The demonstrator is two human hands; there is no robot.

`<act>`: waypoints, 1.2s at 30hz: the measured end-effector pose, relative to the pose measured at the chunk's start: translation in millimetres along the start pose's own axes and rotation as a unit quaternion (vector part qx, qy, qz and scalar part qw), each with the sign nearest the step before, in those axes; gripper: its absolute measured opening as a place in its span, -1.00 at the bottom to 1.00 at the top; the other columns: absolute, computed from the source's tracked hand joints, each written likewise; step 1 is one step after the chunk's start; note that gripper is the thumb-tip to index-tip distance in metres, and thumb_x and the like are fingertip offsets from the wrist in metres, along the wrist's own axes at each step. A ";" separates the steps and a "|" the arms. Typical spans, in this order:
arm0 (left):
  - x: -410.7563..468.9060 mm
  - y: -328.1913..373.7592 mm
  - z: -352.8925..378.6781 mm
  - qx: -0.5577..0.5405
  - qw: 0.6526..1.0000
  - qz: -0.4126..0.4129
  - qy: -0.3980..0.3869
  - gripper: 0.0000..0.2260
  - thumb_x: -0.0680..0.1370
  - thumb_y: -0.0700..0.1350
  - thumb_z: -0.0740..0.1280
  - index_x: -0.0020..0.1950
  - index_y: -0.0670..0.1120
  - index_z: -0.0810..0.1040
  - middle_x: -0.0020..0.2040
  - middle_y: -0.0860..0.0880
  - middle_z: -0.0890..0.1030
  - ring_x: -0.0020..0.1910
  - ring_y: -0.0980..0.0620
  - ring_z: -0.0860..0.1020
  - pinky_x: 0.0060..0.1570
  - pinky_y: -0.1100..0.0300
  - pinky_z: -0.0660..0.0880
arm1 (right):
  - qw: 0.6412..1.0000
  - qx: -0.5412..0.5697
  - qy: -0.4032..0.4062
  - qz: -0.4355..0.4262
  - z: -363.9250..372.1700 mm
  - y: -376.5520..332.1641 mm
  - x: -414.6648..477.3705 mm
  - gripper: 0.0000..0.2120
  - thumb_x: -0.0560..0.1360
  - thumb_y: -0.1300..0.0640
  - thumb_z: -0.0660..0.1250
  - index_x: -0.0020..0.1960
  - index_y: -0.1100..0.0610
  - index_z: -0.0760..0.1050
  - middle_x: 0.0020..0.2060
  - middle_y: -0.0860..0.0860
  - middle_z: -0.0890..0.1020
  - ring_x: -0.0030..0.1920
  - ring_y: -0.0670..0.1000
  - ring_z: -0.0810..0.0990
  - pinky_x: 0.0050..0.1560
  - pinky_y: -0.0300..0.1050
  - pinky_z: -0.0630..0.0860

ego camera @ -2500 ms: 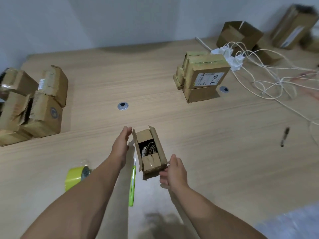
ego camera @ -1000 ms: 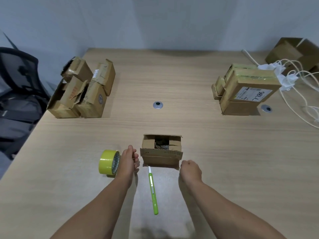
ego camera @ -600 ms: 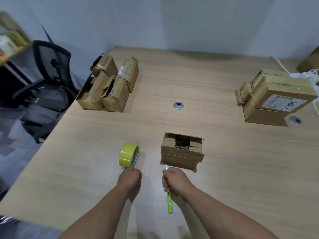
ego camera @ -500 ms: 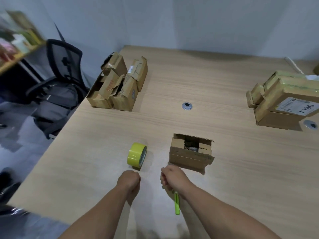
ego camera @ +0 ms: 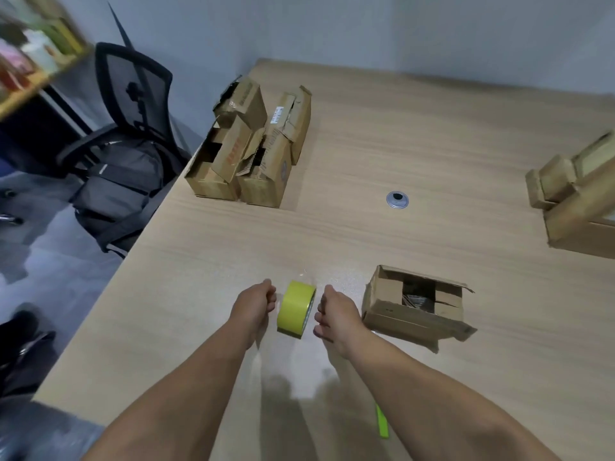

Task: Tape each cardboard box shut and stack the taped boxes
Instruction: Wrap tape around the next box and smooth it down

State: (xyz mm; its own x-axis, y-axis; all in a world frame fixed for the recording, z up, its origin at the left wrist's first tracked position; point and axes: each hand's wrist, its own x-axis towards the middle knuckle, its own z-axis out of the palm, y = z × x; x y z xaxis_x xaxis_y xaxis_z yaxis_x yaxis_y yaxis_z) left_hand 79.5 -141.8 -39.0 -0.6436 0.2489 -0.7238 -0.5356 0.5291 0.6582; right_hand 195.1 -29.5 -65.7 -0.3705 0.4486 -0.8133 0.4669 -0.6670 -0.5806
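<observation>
Left grip (ego camera: pixel 253 306): fingers curled in, thumb on top, clamped on nothing. Sits just left of the yellow tape roll (ego camera: pixel 295 309). Contact with the roll: cannot tell.
Right grip (ego camera: pixel 336 314): fingers also curled, tips turned toward the roll's open face, nothing held. Just right of the roll; contact: cannot tell.
Tape roll: stands on its edge on the counter (ego camera: pixel 399 128), between the two grips, near the front edge. A short clear tail of tape seems to stick up at its far side, too faint to be sure.

Open cardboard box (ego camera: pixel 412 304): on the counter just right of the right grip, not touching it. Top flaps spread open, no tape on it. Something dark lies inside, unreadable. One flap hangs down at the near right corner.
Green tool (ego camera: pixel 382 424): thin, bright green, flat on the counter near the front edge, mostly hidden behind the right forearm. Type not clear.

Pile of untaped boxes (ego camera: pixel 253 154): far left of the counter, near the edge, several leaning on each other, flaps loose and torn.
Stack of taped boxes (ego camera: pixel 579 201): at the right edge of the view, cut off by the frame; yellow-green tape shows on the upper faces. Well apart from the open box.
Cable grommet (ego camera: pixel 397 198): round, metal, set in the counter between the two groups of boxes.

Off the counter, left: black mesh office chair (ego camera: pixel 133 104) with a dark backpack (ego camera: pixel 116 181) on its seat. Shelf (ego camera: pixel 33 61) in the upper left corner, blurred
</observation>
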 end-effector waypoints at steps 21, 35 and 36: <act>25.7 31.4 29.3 0.055 0.990 -0.078 -0.104 -0.89 0.48 -0.19 0.26 -0.23 -0.14 0.38 -0.38 -0.08 0.36 -0.41 -0.07 0.37 -0.29 0.12 0.34 | 0.994 0.047 0.065 0.069 26.4 -15.8 9.5 -0.93 0.42 0.19 0.18 -0.22 0.17 0.39 -0.36 0.09 0.44 -0.33 0.11 0.49 -0.20 -0.07 0.44; 17.7 26.0 22.1 -0.041 0.987 -0.099 -0.116 -0.88 0.54 -0.22 0.24 -0.13 -0.18 0.56 -0.20 -0.15 0.58 -0.27 -0.14 0.53 -0.16 0.06 0.50 | 0.990 0.088 0.042 0.106 29.0 -24.2 19.1 -0.94 0.53 0.28 0.31 -0.12 0.17 0.49 -0.30 0.10 0.48 -0.33 0.03 0.45 -0.39 -0.16 0.45; 17.1 25.3 23.8 -0.038 0.989 -0.086 -0.112 -0.90 0.53 -0.24 0.26 -0.13 -0.18 0.56 -0.18 -0.18 0.58 -0.24 -0.15 0.54 -0.14 0.02 0.50 | 0.991 0.084 0.044 0.092 30.9 -24.6 19.2 -0.91 0.54 0.29 0.31 -0.13 0.18 0.49 -0.31 0.12 0.50 -0.33 0.05 0.47 -0.35 -0.12 0.49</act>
State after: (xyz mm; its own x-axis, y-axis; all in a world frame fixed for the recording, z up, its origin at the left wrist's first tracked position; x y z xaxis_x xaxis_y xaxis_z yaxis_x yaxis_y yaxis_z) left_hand 67.9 -104.9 -39.6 -0.4067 0.3385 -0.8486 -0.6717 0.5188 0.5288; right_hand 151.7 -22.8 -65.9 -0.2177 0.3554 -0.9090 0.3767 -0.8286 -0.4142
